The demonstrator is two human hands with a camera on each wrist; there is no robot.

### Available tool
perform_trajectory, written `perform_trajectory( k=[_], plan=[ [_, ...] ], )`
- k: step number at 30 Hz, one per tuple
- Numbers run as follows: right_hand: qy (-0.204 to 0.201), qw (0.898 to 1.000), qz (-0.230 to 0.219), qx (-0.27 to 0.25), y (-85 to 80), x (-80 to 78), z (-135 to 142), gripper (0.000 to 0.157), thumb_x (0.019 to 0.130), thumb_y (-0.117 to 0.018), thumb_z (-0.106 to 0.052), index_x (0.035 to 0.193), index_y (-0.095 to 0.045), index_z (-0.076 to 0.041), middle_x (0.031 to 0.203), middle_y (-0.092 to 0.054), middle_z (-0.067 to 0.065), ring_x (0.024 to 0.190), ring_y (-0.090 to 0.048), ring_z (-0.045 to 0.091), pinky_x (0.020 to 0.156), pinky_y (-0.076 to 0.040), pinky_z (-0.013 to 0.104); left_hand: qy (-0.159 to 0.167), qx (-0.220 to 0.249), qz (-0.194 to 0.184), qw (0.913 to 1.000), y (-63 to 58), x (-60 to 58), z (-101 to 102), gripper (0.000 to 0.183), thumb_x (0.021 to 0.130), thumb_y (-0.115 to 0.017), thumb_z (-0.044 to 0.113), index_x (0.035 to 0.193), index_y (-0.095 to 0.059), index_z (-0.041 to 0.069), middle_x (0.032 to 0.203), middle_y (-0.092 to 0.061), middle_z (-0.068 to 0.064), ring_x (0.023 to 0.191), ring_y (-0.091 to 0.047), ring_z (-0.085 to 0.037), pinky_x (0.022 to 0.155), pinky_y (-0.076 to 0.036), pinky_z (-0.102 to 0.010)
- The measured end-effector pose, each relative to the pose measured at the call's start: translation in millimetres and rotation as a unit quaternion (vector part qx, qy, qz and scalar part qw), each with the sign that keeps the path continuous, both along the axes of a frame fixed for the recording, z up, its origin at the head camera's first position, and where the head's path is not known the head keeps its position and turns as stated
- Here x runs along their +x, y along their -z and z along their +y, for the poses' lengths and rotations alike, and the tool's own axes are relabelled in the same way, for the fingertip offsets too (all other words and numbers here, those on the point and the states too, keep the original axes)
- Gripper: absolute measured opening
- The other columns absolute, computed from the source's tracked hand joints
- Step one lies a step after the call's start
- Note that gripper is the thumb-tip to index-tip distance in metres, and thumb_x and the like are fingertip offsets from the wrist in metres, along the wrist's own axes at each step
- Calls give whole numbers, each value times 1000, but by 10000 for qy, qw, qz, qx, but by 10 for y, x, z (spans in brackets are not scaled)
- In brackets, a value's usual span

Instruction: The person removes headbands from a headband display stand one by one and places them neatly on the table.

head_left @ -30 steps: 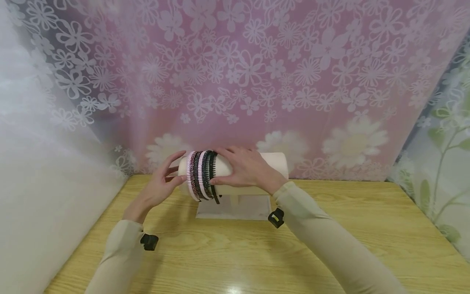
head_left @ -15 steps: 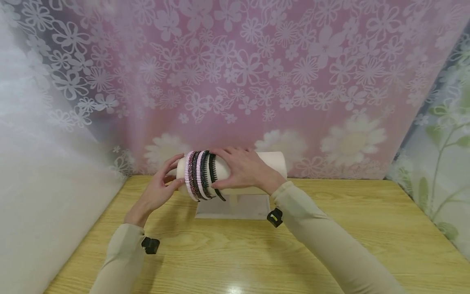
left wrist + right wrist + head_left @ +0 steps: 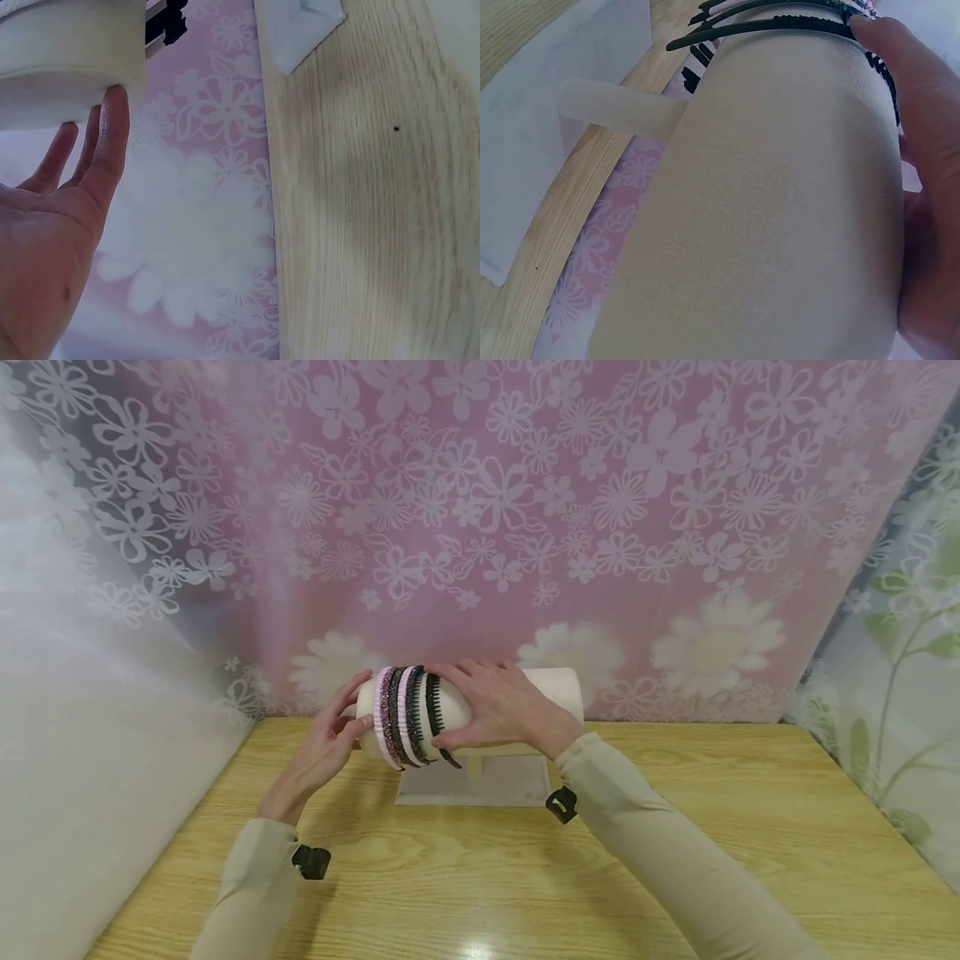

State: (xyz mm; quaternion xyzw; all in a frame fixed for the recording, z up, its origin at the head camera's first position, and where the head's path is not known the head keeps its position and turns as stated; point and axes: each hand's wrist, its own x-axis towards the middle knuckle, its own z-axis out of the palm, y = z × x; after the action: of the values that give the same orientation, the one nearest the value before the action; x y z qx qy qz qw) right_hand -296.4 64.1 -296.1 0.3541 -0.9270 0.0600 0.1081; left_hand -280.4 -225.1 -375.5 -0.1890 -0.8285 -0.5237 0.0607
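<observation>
Several headbands [image 3: 393, 718], pink, glittery and dark, sit side by side around the left part of a cream padded roll on a headband display stand [image 3: 558, 685]. My left hand [image 3: 318, 752] holds the roll's left end, thumb in front and fingers behind. In the left wrist view its fingertips [image 3: 114, 97] meet the roll's edge. A black toothed headband [image 3: 432, 706] sits slightly apart from the others, to their right. My right hand [image 3: 506, 706] arches over the roll and grips this headband. In the right wrist view a fingertip presses the black headband [image 3: 802, 24]. Some right fingers are hidden behind the roll.
The stand's pale flat base [image 3: 472, 785] rests on a wood-grain table [image 3: 465, 860]. Close behind hangs a pink floral curtain [image 3: 480, 552]. White sheeting [image 3: 105, 710] closes the left side, and a leaf-patterned sheet [image 3: 900, 693] the right.
The black headband has moved right with my right hand, opening a small gap beside the other headbands. My left hand has shifted slightly left, off the pink headband onto the roll's end.
</observation>
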Motion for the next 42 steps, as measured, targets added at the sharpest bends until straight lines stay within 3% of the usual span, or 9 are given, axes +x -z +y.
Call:
perform_trajectory(
  k=[12, 20, 32, 38, 42],
  plan=[
    [-11, 9999, 156, 19, 26, 3, 2, 98, 77, -70, -72, 158, -36, -28, 151, -54, 5, 137, -54, 31, 109, -42, 58, -127, -30, 88, 9999, -6, -21, 27, 58, 105, -49, 19, 157, -33, 38, 156, -40, -18, 119, -60, -41, 81, -59, -44],
    [-41, 9999, 108, 25, 5, 11, 23, 100, 77, -71, -71, 159, -35, -25, 153, -52, 6, 139, -51, 28, 111, -41, 56, -121, 19, 48, 9999, -18, -14, 47, 58, 105, -50, 19, 158, -33, 33, 155, -41, -18, 119, -60, -42, 79, -59, -40],
    [-52, 9998, 171, -18, 3, 67, 60, 101, 76, -75, -69, 158, -36, -23, 154, -51, 3, 140, -50, 27, 113, -38, 55, -160, 89, 112, 9998, -25, -10, 56, 57, 104, -49, 18, 157, -35, 36, 154, -42, -20, 118, -60, -42, 76, -59, -38],
    [-101, 9993, 345, 21, 27, 78, 84, 100, 76, -75, -68, 157, -37, -22, 153, -51, 3, 139, -51, 28, 113, -39, 54, -119, 180, 151, 9997, -16, -9, 64, 57, 104, -49, 16, 159, -34, 27, 153, -42, -22, 118, -59, -44, 78, -60, -46],
    [-111, 9992, 395, 12, 35, 81, 97, 99, 76, -75, -67, 156, -38, -21, 153, -51, 4, 138, -51, 29, 112, -39, 54, -122, 156, 168, 9997, -20, 1, 61, 57, 105, -49, 17, 159, -33, 26, 154, -41, -21, 119, -59, -44, 80, -59, -54]
  ],
)
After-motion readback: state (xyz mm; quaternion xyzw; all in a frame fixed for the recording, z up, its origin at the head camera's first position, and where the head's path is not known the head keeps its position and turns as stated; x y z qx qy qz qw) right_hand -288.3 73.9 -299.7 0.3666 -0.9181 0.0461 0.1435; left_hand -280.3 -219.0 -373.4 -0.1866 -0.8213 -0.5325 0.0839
